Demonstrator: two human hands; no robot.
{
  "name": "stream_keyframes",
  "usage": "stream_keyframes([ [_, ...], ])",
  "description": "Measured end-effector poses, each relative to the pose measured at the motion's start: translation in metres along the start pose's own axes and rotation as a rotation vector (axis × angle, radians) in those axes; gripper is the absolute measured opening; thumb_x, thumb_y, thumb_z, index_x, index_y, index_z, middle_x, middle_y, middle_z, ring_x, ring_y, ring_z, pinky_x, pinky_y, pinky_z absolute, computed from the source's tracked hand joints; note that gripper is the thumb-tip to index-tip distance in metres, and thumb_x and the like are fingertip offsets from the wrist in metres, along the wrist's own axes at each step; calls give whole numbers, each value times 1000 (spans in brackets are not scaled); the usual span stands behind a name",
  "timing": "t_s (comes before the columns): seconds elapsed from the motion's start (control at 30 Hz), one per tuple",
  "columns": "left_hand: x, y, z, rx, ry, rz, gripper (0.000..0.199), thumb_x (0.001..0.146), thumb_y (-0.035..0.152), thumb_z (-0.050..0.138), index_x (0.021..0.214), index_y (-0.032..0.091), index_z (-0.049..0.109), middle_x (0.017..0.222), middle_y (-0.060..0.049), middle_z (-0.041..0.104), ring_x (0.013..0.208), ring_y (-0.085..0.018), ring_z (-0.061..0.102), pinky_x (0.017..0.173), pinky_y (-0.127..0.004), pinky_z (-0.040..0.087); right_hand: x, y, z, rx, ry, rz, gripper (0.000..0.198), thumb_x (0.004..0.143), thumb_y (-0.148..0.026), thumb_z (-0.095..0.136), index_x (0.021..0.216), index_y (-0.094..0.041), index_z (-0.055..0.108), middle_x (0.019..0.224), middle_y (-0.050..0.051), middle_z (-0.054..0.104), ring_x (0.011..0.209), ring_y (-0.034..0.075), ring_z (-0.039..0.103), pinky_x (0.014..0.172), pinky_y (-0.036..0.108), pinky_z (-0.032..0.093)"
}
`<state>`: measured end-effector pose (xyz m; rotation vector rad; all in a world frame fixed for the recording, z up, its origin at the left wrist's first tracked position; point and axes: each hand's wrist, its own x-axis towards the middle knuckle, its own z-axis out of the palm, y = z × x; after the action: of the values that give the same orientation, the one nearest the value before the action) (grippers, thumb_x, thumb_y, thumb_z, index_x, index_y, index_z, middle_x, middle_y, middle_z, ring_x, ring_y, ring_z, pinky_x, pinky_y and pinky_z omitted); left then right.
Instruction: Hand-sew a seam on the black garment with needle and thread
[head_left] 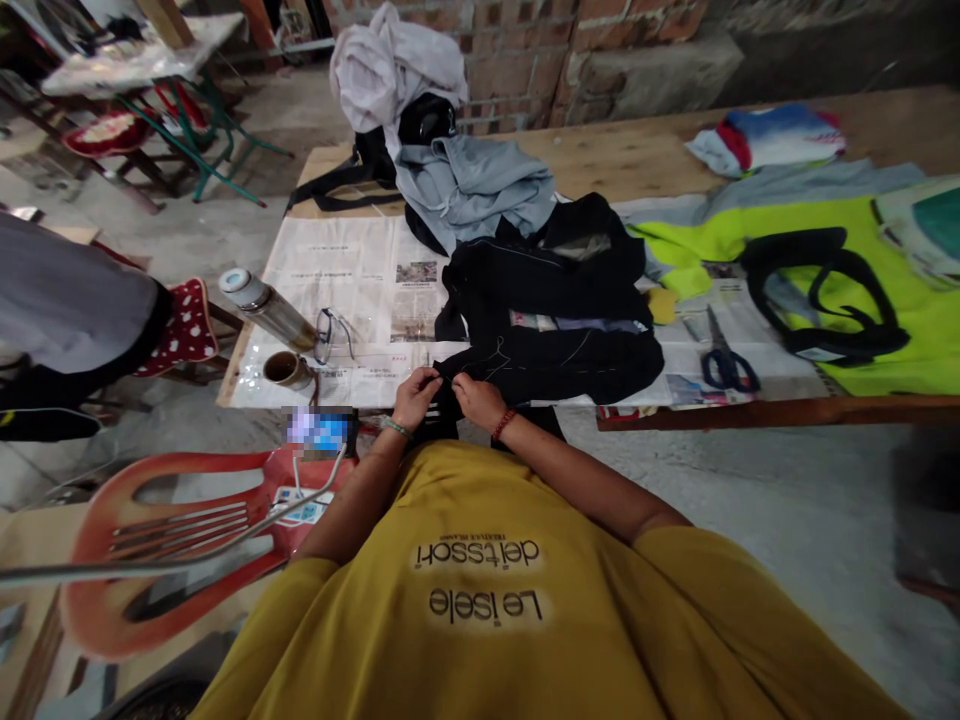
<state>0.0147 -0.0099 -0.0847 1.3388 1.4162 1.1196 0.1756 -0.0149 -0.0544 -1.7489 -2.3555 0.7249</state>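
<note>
To your left on the worktop (637,135), a clear-walled drink bottle (259,305) stands with its pale lid on and something brownish low inside; nearer you is an open brown mug (286,372), its contents too dark to tell. Eyeglasses (324,336) rest beside the bottle. The worktop's near edge runs just in front of your body, close to your hands. A stretch of newspaper (337,255) shows between the eyeglasses and the black garment (600,372). That garment lies ahead of you, its long axis running left to right along the edge, with white stitching along it. Your left hand (417,398) and right hand (480,402) pinch its near left corner, fingers drawn narrow. Scissors (726,362) lie to its right, blades pointing away from you.
</note>
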Motion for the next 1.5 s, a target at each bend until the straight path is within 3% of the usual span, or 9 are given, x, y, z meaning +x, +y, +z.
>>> stream_keyframes([
  [0.17, 0, -4, 0, 26, -43, 66, 16, 74, 32, 63, 82, 18, 64, 85, 0, 63, 79, -13, 56, 79, -27, 46, -1, -3, -2, -37, -17, -5, 32, 98, -30, 32, 116, -18, 55, 90, 9, 71, 81, 18, 66, 64, 24, 35],
  [0.3, 2, -7, -2, 55, -75, 158, 13, 75, 31, 64, 80, 19, 65, 90, -4, 65, 104, -20, 58, 97, -34, 43, -4, -6, -2, -51, -14, 9, 31, 98, -27, 31, 115, -17, 54, 93, 9, 71, 82, 19, 66, 64, 24, 35],
  [0.47, 4, -6, -5, 69, -130, 210, 15, 78, 33, 64, 82, 18, 66, 116, -10, 62, 120, -23, 53, 103, -38, 41, -6, -7, 2, -45, 15, 23, 32, 97, -27, 30, 113, -17, 56, 95, 9, 71, 82, 18, 65, 65, 24, 35],
  [0.67, -1, 0, -5, 76, -197, 215, 14, 76, 32, 67, 77, 19, 68, 112, -10, 64, 119, -24, 53, 103, -39, 41, -3, -4, 8, -34, 40, 19, 31, 95, -24, 32, 110, -15, 57, 92, 10, 71, 79, 18, 65, 62, 24, 33],
  [0.77, -3, 3, -6, 13, -164, 160, 18, 74, 36, 68, 78, 19, 68, 112, -10, 64, 119, -24, 53, 103, -38, 40, -2, -2, 9, -9, 53, 26, 32, 95, -26, 32, 111, -15, 57, 89, 10, 71, 78, 18, 65, 62, 24, 34],
  [0.93, -1, 5, -5, -215, -65, -29, 45, 74, 41, 67, 113, 21, 57, 104, -6, 65, 89, -16, 62, 81, -30, 50, -3, -1, 9, 10, 71, 8, 34, 96, -29, 33, 113, -17, 59, 87, 9, 72, 77, 18, 66, 62, 24, 33],
  [1.1, 6, 3, 2, -115, 30, -114, 32, 65, 39, 71, 85, 15, 66, 79, -1, 64, 75, -13, 57, 74, -27, 48, -5, -4, 5, 25, 65, 26, 34, 96, -29, 34, 113, -17, 60, 88, 9, 72, 78, 18, 66, 62, 24, 33],
  [1.3, 4, 1, 3, -80, 55, -76, 23, 67, 35, 70, 81, 17, 67, 80, 0, 65, 75, -13, 57, 74, -26, 47, -5, -4, 5, 28, 61, 24, 33, 96, -29, 34, 113, -17, 61, 88, 8, 72, 77, 17, 65, 62, 24, 33],
  [1.5, 2, -1, 2, -13, 54, 86, 16, 69, 33, 69, 76, 19, 67, 81, -1, 64, 79, -14, 58, 77, -27, 48, -5, -4, 6, 2, 49, 31, 35, 96, -29, 32, 113, -17, 60, 87, 9, 71, 77, 18, 65, 62, 24, 34],
])
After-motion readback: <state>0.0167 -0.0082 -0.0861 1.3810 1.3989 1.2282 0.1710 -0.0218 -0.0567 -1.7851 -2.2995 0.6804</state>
